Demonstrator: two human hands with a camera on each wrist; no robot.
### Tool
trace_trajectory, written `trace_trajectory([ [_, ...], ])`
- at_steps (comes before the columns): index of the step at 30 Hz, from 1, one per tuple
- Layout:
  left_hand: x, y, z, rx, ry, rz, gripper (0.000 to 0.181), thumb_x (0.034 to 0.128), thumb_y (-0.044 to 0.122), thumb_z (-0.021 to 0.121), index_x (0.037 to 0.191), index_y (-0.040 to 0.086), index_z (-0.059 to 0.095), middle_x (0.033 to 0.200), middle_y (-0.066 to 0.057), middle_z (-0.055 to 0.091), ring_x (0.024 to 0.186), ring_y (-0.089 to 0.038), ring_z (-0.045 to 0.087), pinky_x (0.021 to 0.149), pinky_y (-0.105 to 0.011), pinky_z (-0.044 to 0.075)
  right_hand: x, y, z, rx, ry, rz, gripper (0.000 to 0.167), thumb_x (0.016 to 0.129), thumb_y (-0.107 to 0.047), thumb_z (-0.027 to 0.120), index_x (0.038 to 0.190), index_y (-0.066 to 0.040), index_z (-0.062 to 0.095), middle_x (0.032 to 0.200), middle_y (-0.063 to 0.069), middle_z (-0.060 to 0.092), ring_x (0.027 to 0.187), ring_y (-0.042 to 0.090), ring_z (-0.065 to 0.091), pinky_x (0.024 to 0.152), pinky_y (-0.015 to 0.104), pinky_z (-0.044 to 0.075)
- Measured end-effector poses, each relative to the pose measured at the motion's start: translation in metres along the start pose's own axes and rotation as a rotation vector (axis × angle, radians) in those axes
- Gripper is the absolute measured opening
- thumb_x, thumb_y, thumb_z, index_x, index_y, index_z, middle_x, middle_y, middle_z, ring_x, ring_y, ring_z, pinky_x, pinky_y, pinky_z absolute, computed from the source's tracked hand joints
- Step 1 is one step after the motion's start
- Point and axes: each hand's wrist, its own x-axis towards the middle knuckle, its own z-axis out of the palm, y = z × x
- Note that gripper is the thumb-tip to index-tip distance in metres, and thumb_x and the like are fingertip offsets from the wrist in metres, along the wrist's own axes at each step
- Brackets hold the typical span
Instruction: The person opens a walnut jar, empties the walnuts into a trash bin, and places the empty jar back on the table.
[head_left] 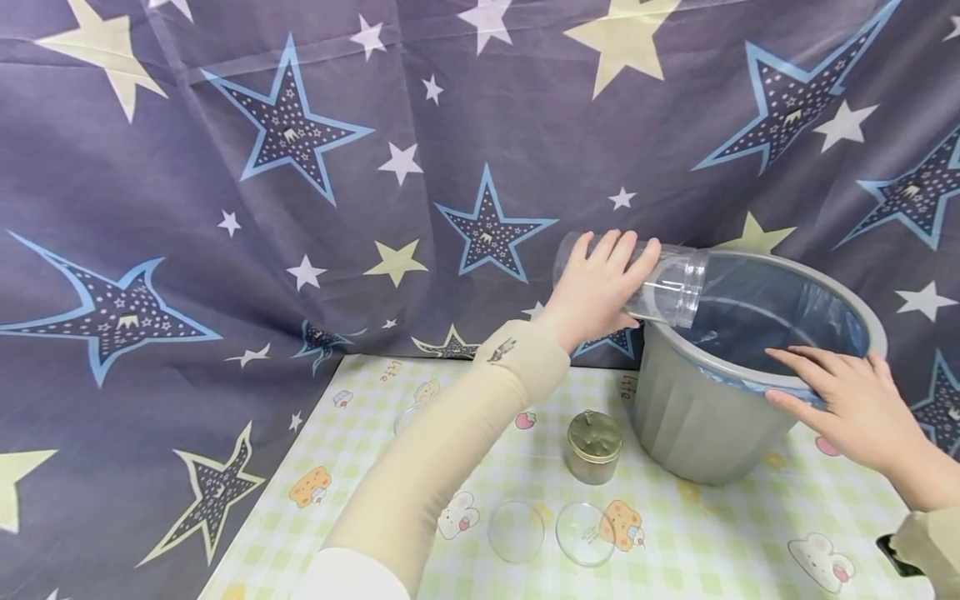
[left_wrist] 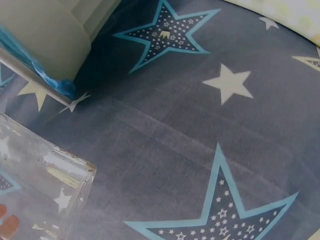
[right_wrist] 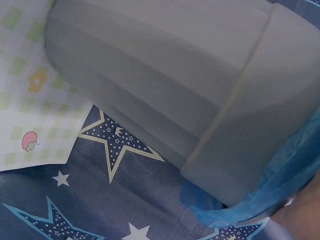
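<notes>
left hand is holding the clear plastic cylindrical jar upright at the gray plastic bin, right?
Not upright: the head view shows the left hand holding the clear plastic cylindrical jar nearly horizontal at the gray plastic bin.

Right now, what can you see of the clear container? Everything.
The clear container is a see-through, glossy cylinder, plastic by its look, with ridged bands near the end toward the bin. It lies on its side in the air, that end reaching over the bin's left rim in the head view. The left hand grips it around the middle, fingers across the top. Whether it touches the rim, or has anything inside, I can't tell.
</notes>
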Motion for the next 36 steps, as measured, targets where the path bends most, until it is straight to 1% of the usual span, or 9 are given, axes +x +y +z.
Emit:
trace_trajectory([
  [9,-0.014,0.000,0.005,-0.071,0.038,-0.054,0.095,0.0677,0.067,0.070,0.140,0.015,0.037,0.136,-0.008,0.048,0.127,-0.024,0.046,0.106,-0.045,0.037,0.001,0.000,0.001,-0.004,-0.007,0.007,0.060,0.090,-0.046,0.058,0.136,-0.010,0.048,0.129,0.026,0.047,0.109,0.051,0.041,0.096,0.074,0.015],
  [18,-0.027,-0.006,0.010,-0.107,0.080,-0.102,0.097,0.0658,0.068,0.070,0.138,0.012,0.040,0.134,-0.008,0.051,0.124,-0.022,0.049,0.103,-0.043,0.040,0.000,-0.001,0.001,-0.006,-0.002,0.010,0.060,0.090,-0.046,0.058,0.136,-0.009,0.047,0.128,0.026,0.047,0.108,0.051,0.041,0.094,0.073,0.017],
  [23,-0.038,-0.009,0.014,-0.129,0.107,-0.134,0.102,0.0627,0.071,0.070,0.138,0.009,0.041,0.130,-0.009,0.053,0.120,-0.023,0.051,0.099,-0.039,0.042,0.000,-0.001,0.001,-0.009,0.003,0.008,0.060,0.090,-0.046,0.058,0.137,-0.009,0.047,0.128,0.026,0.047,0.108,0.051,0.041,0.094,0.073,0.017],
  [26,-0.048,-0.009,0.019,-0.158,0.100,-0.154,0.102,0.0619,0.071,0.070,0.137,0.008,0.041,0.129,-0.009,0.054,0.119,-0.023,0.052,0.098,-0.037,0.043,0.000,-0.001,0.001,-0.009,0.006,0.008,0.060,0.090,-0.045,0.058,0.137,-0.009,0.047,0.127,0.027,0.047,0.107,0.052,0.041,0.093,0.073,0.018],
  [31,-0.067,-0.007,0.030,-0.215,0.058,-0.192,0.102,0.0626,0.069,0.072,0.137,0.006,0.041,0.128,-0.009,0.054,0.117,-0.023,0.052,0.097,-0.036,0.044,0.000,-0.002,0.002,-0.010,0.009,0.007,0.061,0.090,-0.046,0.058,0.137,-0.008,0.046,0.127,0.027,0.047,0.107,0.052,0.041,0.094,0.073,0.018],
  [36,-0.081,-0.006,0.035,-0.250,0.039,-0.204,0.102,0.0624,0.068,0.073,0.137,0.005,0.041,0.128,-0.009,0.054,0.116,-0.023,0.053,0.097,-0.037,0.045,0.000,-0.002,0.002,-0.004,0.005,0.008,0.062,0.090,-0.045,0.058,0.138,-0.008,0.045,0.127,0.028,0.047,0.108,0.052,0.040,0.094,0.074,0.017],
])
